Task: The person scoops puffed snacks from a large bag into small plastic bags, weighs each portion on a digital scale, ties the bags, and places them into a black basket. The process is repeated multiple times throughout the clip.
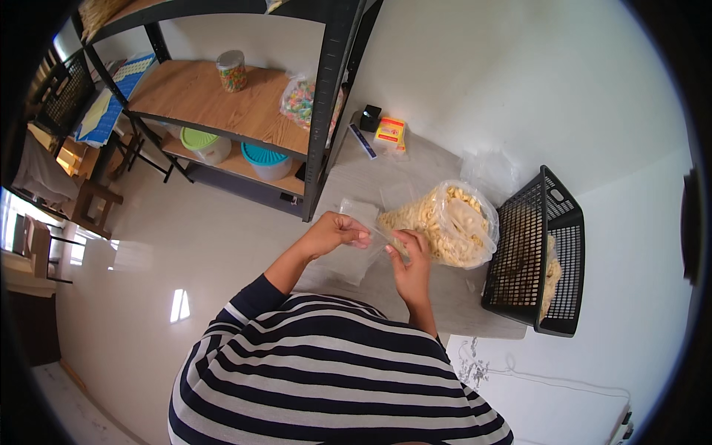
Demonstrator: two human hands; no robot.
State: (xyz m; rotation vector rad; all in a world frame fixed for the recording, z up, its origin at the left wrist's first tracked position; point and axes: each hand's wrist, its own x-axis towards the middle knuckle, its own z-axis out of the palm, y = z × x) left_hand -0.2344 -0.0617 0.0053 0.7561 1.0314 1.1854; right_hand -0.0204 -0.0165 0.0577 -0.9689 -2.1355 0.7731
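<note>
Between my hands is a small clear plastic bag, thin and hard to make out. My left hand pinches it at one side between thumb and fingers. On its other side my right hand has thumb and fingertips at the bag's edge; whether they grip it is not plain. Just beyond my right hand a large open clear bag of pale ring-shaped snacks rests on the grey table, with a translucent scoop in its mouth. A stack of flat clear bags lies under and beside my left hand.
A black plastic basket holding a snack bag stands at the right. Farther back are more clear bags, a yellow-and-red packet, a dark blue strip and a black box. A metal-framed shelf rises at the left.
</note>
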